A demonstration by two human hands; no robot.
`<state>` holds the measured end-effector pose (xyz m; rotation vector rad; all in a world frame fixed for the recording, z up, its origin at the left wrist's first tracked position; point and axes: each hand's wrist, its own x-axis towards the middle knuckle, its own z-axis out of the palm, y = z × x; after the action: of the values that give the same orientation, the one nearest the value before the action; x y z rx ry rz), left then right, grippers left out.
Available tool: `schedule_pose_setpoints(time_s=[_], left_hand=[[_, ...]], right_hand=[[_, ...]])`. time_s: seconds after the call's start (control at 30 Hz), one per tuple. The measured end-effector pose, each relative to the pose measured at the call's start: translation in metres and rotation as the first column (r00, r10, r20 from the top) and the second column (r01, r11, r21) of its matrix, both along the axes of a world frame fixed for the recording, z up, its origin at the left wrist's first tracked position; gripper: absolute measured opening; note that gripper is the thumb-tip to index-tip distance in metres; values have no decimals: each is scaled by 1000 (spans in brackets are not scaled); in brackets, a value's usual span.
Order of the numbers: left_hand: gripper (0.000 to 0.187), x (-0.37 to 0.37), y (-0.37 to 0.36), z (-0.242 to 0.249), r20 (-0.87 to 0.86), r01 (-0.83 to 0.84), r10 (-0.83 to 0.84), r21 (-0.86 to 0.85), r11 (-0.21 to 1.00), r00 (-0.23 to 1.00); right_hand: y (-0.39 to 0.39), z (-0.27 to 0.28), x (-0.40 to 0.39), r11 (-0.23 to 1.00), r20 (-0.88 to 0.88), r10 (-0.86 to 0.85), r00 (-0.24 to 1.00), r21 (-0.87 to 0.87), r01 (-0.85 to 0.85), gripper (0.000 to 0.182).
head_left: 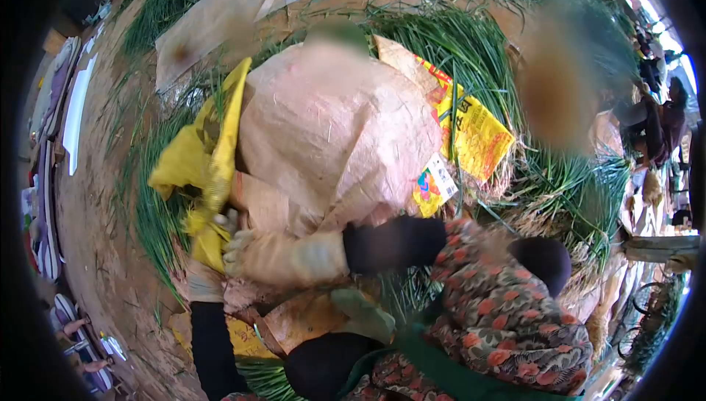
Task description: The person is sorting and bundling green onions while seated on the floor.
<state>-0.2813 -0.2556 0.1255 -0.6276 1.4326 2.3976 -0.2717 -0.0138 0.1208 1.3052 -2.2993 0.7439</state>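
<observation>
A large pale pink woven sack (pixel 331 136) lies in front of me, rounded and bulging. A yellow sheet (pixel 209 173) runs down its left side, twisted and bunched at its lower end. My left hand (pixel 206 279), in a pale glove, grips this bunched end from below, its fingers partly hidden by the yellow folds. From the right reaches my right hand (pixel 283 257), also gloved and blurred, with its curled fingers at the same bunch, beside my left fingers. A yellow and red printed piece (pixel 474 132) lies at the sack's right side.
Long green leafy stalks (pixel 448 48) lie behind and right of the sack, more on its left. Another pale sack (pixel 220 22) lies flat at the upper left on the brown ground (pixel 95 202). People (pixel 658 118) are at the far right, near a wooden beam (pixel 662 248).
</observation>
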Motion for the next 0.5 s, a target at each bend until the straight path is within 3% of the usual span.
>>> schedule_pose_setpoints(time_s=[0.1, 0.17, 0.23, 0.27, 0.37, 0.4, 0.43, 0.47, 0.5], left_hand=[[44, -15, -88, 16, -169, -180, 154, -157, 971, 974], [42, -23, -160, 38, -320, -289, 213, -214, 933, 923], [40, -23, -220, 62, -423, -334, 215, -230, 914, 880], [39, -18, -237, 71, -431, -331, 209, -231, 915, 878], [31, 9, -221, 67, -271, -188, 128, -207, 960, 954], [28, 18, -208, 64, -202, -127, 88, -191, 973, 975], [31, 21, -134, 73, -160, -349, 314, -294, 890, 936], [31, 25, -121, 59, -63, -189, 182, -128, 974, 981], [34, 28, -95, 53, -65, -81, 75, -83, 993, 995]], right_hand=[[75, 2, -17, 987, 147, 74, 986, -153, -51, 27], [154, -15, -50, 993, 337, -26, 941, -100, 63, 47], [221, -32, -63, 974, 469, -224, 854, 78, 213, 69], [233, -17, -51, 914, 435, -397, 808, 269, 304, 79], [197, -27, -34, 849, 416, -366, 832, 515, 116, 97], [181, -37, -32, 854, 429, -364, 827, 507, 113, 95], [168, -53, -33, 856, 437, -374, 818, 502, 123, 93], [162, -64, -42, 885, 389, -360, 848, 429, 179, 82], [156, -51, -43, 921, 487, -365, 794, 312, 232, 53]])
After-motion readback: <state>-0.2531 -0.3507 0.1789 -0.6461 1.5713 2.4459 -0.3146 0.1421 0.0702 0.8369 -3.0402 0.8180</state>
